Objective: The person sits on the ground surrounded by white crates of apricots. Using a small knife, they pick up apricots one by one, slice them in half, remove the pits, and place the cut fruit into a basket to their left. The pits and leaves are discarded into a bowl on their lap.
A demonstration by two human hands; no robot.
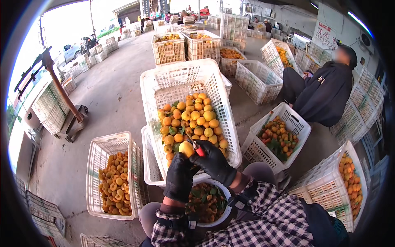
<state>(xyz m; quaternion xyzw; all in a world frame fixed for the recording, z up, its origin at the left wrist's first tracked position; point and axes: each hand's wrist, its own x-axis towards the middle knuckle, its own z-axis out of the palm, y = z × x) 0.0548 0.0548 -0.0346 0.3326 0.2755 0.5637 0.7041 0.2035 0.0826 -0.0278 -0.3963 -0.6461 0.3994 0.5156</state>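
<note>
My left hand [178,177], in a black glove, holds a yellow-orange apricot [186,148] by its lower side. Beside it my right hand [214,162], also gloved, grips a small red-handled blade tool [200,151] against the fruit's right side. The tool's thin tip points up and away from me; its exact kind is hard to make out. Just beyond both hands, a tilted white plastic crate [226,123] holds many whole apricots [195,115] with some green leaves. Below my wrists, between my knees, a pale round basin [227,193] contains brownish scraps and leaves.
Halved apricots [115,188] fill part of a crate [90,179] at left. On the right stand a crate of reddish-orange fruit [277,136] and another fruit crate [321,182]. A seated person [327,86] is beyond them. A pallet jack [61,89] stands far left.
</note>
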